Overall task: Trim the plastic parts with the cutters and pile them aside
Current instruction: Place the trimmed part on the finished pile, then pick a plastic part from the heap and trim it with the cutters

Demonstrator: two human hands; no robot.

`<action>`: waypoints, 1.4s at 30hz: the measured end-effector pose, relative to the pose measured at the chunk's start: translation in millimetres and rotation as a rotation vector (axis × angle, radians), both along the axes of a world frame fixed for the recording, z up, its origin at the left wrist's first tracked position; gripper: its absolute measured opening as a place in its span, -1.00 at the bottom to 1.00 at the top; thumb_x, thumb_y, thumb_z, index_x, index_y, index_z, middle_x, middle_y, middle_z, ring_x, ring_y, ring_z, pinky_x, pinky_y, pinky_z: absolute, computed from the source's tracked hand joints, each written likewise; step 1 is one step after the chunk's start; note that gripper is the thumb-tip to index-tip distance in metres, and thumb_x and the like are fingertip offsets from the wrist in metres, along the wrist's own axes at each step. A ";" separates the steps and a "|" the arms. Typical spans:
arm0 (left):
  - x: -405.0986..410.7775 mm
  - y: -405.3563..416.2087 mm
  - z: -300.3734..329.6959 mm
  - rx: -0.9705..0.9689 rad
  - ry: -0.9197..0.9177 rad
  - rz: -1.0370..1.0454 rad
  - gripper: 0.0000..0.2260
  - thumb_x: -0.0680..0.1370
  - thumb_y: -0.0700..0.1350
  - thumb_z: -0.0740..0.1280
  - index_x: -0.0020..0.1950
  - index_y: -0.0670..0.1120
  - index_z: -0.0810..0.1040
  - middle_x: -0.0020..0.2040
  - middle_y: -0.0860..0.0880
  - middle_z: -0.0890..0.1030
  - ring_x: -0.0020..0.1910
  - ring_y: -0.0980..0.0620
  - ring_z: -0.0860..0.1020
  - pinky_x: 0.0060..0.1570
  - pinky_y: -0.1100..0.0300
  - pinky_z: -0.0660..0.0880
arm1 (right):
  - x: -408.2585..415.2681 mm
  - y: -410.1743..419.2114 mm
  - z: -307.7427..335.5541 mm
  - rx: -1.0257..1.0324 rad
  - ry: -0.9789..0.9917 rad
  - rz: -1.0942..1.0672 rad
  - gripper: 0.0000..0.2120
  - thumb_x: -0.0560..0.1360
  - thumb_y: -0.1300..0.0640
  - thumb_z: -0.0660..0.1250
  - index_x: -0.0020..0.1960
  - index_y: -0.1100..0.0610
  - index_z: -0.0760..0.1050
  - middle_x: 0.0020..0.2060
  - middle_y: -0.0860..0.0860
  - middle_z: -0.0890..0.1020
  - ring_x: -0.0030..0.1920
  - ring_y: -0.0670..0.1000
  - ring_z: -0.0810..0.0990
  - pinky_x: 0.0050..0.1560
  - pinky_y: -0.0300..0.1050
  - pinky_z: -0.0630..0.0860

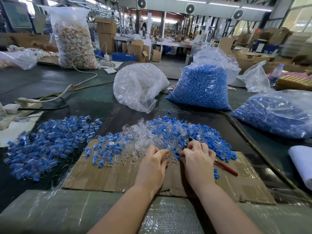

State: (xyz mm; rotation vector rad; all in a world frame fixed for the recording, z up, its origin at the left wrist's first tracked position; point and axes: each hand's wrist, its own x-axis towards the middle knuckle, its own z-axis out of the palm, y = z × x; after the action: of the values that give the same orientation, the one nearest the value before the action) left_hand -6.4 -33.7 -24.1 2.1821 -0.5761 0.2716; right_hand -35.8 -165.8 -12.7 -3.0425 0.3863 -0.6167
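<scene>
Left grip (152,160): fingers curled down into clear parts, whether holding one cannot tell. Right grip (198,157) clamped on cutters (227,168), red handle sticking out toward right edge of desk (50,81), metal head just beyond fingers. Sorted blue-and-clear parts pile (45,142) near left edge. Cardboard sheet (104,176) at near-centre, carrying mixed loose parts heap (160,134). Clear bag (138,86) behind heap. Blue-filled bag (201,86) right of it; another blue bag (276,114) by right edge.

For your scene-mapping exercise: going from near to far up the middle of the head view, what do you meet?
Bubble wrap → cardboard sheet → hands (left, right) → mixed clear and blue parts → clear bag.
</scene>
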 end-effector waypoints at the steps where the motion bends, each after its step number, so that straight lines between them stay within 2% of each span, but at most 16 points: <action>1: -0.2 0.0 0.5 -0.001 0.006 -0.002 -0.68 0.56 -0.15 0.29 0.32 -0.04 0.46 -0.11 0.14 0.34 -0.23 0.22 0.41 -0.14 0.57 0.32 | -0.6 0.9 -1.3 0.004 -0.008 0.001 -0.84 0.55 0.09 0.25 0.04 -0.02 0.59 0.12 -0.02 0.44 0.14 0.04 0.35 0.17 0.02 0.22; 4: -0.3 0.8 1.7 -0.038 0.019 0.005 -0.75 0.55 -0.19 0.31 0.21 -0.04 0.54 -0.11 0.15 0.35 -0.21 0.26 0.42 -0.14 0.58 0.31 | -1.5 1.9 -1.7 0.027 -0.032 0.015 -0.84 0.56 0.08 0.25 0.05 -0.04 0.59 0.08 -0.02 0.46 0.12 0.05 0.37 0.15 0.02 0.23; 9: -2.8 1.7 4.0 -0.106 0.032 0.030 -0.86 0.53 -0.23 0.32 0.01 -0.03 0.57 -0.14 0.22 0.45 -0.17 0.30 0.46 -0.12 0.58 0.33 | -2.3 5.2 2.1 0.033 -0.099 0.032 -0.96 0.47 0.12 0.38 -0.14 0.03 0.61 -0.03 -0.01 0.53 0.02 0.06 0.44 0.10 0.07 0.32; 12: -2.9 2.4 4.4 -0.096 0.026 0.044 -0.83 0.51 -0.21 0.35 0.05 -0.01 0.60 -0.14 0.22 0.48 -0.13 0.27 0.46 -0.05 0.49 0.38 | -4.5 9.7 1.7 0.109 -0.229 0.032 -0.91 0.35 0.18 0.49 -0.28 0.08 0.59 -0.19 -0.01 0.59 -0.13 0.08 0.52 -0.04 0.05 0.39; 15: -1.1 3.4 3.5 -0.042 0.001 0.080 -0.85 0.50 -0.15 0.37 0.04 0.01 0.64 -0.14 0.16 0.44 -0.05 0.15 0.41 -0.01 0.35 0.35 | -7.5 14.7 -1.0 0.167 -0.265 0.034 -0.85 0.33 0.17 0.51 -0.31 0.06 0.54 -0.32 -0.07 0.59 -0.23 0.03 0.54 -0.08 -0.02 0.36; 18: -0.9 3.4 4.0 -0.054 0.032 0.074 -0.87 0.51 -0.15 0.35 0.01 0.01 0.63 -0.19 0.19 0.41 -0.16 0.18 0.43 -0.12 0.43 0.32 | -10.1 16.7 -5.2 0.212 -0.266 0.042 -0.83 0.36 0.17 0.49 -0.31 0.04 0.51 -0.39 -0.08 0.57 -0.29 0.02 0.54 -0.08 -0.05 0.29; 24: -1.6 3.7 4.2 -0.057 0.021 0.029 -0.92 0.52 -0.11 0.35 -0.03 -0.02 0.62 -0.18 0.21 0.47 -0.16 0.25 0.43 -0.11 0.61 0.26 | -14.6 16.8 -8.5 0.244 -0.338 0.096 -0.83 0.36 0.21 0.48 -0.28 0.05 0.50 -0.39 -0.09 0.56 -0.30 0.03 0.55 -0.13 -0.05 0.29; 28: -0.9 4.5 4.4 -0.126 0.080 0.050 -0.90 0.49 -0.20 0.38 -0.05 -0.03 0.63 -0.19 0.19 0.52 -0.18 0.29 0.47 -0.13 0.63 0.29 | -16.6 16.4 -8.2 0.275 -0.415 0.195 -0.98 0.38 0.16 0.37 -0.21 0.06 0.58 -0.31 -0.07 0.62 -0.24 0.06 0.58 -0.14 0.00 0.38; 32: 0.0 6.2 4.9 -0.208 0.150 0.080 -0.79 0.46 -0.29 0.38 0.01 -0.02 0.60 -0.18 0.15 0.54 -0.19 0.29 0.48 -0.16 0.59 0.34 | -17.9 16.5 -8.4 0.291 -0.442 0.273 -0.91 0.33 0.18 0.35 -0.17 0.09 0.60 -0.28 -0.06 0.64 -0.24 0.07 0.59 -0.19 0.03 0.46; 38: 2.2 6.9 4.4 -0.281 0.259 0.082 -0.84 0.49 -0.24 0.38 -0.01 -0.01 0.62 -0.14 0.04 0.62 -0.18 0.16 0.57 -0.19 0.51 0.43 | -19.5 19.1 -6.4 0.311 -0.437 0.339 -0.93 0.35 0.18 0.36 -0.18 0.10 0.59 -0.29 -0.06 0.63 -0.25 0.01 0.54 -0.17 0.00 0.49; 42: 2.4 7.0 3.4 -0.304 0.312 0.023 -0.81 0.48 -0.25 0.38 -0.13 0.06 0.60 -0.16 0.03 0.63 -0.18 0.10 0.59 -0.10 0.29 0.55 | -20.3 19.4 -5.3 0.301 -0.416 0.353 -0.96 0.34 0.19 0.42 -0.21 0.11 0.58 -0.33 -0.03 0.61 -0.30 0.05 0.54 -0.21 0.04 0.51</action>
State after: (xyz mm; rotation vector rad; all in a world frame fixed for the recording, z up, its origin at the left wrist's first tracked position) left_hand -4.0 -26.7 -20.7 1.8869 -0.3114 0.0249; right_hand -56.1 -146.4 -18.0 -2.5183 -0.0657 -1.0212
